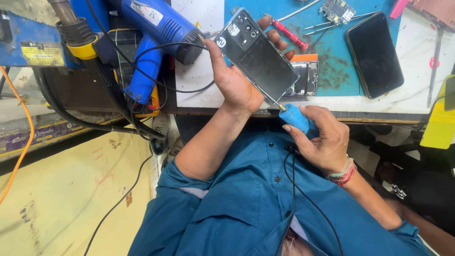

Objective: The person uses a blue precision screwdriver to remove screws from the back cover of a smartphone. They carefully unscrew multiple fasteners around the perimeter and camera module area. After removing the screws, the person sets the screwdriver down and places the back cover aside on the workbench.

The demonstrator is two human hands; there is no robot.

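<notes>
Gripping a dark phone (258,54) in the left hand (234,78), right hand (322,140) closed around a blue electric screwdriver (296,118), tip at phone's edge

Teal button-up shirt, sleeves rolled, threads at one wrist

The person wears a teal shirt (246,199) with dark round buttons down the front and a flat collar opening at the chest. Both sleeves are rolled back to about the elbow, leaving the forearms bare, with a paler lining showing at the left cuff fold. On the right wrist sit bundled thread bands (344,173), red, pale green and white.
</notes>
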